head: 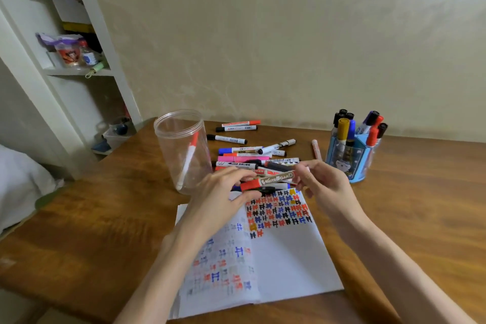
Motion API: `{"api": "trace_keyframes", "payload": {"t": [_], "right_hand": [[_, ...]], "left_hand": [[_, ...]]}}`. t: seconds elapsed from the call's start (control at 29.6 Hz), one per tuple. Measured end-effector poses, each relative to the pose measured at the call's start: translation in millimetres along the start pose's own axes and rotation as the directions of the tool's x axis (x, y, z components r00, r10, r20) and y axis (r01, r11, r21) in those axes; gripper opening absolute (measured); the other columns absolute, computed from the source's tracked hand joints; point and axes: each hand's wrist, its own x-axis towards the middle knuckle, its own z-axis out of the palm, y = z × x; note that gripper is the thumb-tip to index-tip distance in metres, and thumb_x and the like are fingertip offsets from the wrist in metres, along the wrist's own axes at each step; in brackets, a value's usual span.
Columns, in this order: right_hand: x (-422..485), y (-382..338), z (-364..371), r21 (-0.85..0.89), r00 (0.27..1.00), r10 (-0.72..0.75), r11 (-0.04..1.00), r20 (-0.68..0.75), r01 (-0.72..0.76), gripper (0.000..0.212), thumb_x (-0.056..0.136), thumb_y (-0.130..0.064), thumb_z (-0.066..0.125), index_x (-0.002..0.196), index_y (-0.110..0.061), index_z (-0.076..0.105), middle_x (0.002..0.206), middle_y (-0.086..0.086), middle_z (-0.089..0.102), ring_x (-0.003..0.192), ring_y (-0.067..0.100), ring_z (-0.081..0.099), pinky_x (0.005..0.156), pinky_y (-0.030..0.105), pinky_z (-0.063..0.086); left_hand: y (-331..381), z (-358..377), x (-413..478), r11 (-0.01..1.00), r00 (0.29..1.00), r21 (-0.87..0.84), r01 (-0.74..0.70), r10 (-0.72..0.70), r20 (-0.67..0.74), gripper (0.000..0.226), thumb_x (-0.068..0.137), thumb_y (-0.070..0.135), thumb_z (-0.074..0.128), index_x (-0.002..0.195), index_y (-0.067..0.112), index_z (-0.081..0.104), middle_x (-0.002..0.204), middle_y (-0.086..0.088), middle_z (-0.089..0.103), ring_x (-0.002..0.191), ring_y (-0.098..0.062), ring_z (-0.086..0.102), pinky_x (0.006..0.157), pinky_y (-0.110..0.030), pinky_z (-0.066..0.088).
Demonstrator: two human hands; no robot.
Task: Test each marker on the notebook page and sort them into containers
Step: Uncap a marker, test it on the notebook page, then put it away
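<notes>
A whiteboard marker point(273, 179) with a red cap at its left end hangs level above the open notebook point(284, 252). My left hand point(223, 192) pinches the red cap end. My right hand point(323, 181) grips the other end of the barrel. The right page carries rows of red, blue and black test marks at its top. A pile of loose markers point(249, 158) lies on the table behind my hands. The clear plastic jar point(184, 150) at the left holds one red-capped marker. A blue pen holder point(349, 155) at the right holds several markers.
The wooden table point(105, 218) runs to a beige wall at the back. A pink marker point(316, 149) lies alone beside the blue holder. White shelves point(79, 71) with clutter stand at the left, with a bed edge below them.
</notes>
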Motion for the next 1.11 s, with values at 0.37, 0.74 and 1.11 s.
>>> {"api": "trace_keyframes", "payload": {"t": [0.37,0.74,1.11], "right_hand": [[-33,16,11,0.113,0.987,0.141,0.982,0.071,-0.149,0.025,0.095,-0.041,0.071,0.081,-0.021,0.076,0.087,-0.001,0.081,0.080,0.013,0.077,0.069,0.019,0.058],[-42,20,-2,0.112,0.997,0.040,0.993,0.065,-0.048,0.023,0.097,-0.031,0.069,0.096,-0.009,0.077,0.086,0.001,0.078,0.076,0.013,0.071,0.072,0.024,0.057],[-46,26,-3,-0.075,0.976,0.168,0.984,0.136,-0.159,0.028,0.099,-0.036,0.069,0.092,-0.009,0.073,0.078,0.006,0.077,0.060,0.017,0.066,0.058,0.027,0.056]], "left_hand": [[24,40,-4,0.982,0.982,-0.181,0.058,-0.023,0.189,0.023,0.099,0.036,0.064,0.120,0.031,0.073,0.105,0.022,0.070,0.103,0.004,0.064,0.083,-0.015,0.055],[9,30,-11,0.882,0.923,-0.424,0.207,-0.034,0.382,0.034,0.103,0.038,0.052,0.091,0.013,0.072,0.080,0.001,0.070,0.082,-0.016,0.068,0.072,-0.036,0.059],[-12,36,-26,0.896,0.950,-0.386,0.219,-0.106,0.294,0.034,0.095,0.047,0.063,0.123,0.030,0.070,0.116,0.019,0.071,0.111,0.002,0.066,0.085,-0.034,0.063]]}}
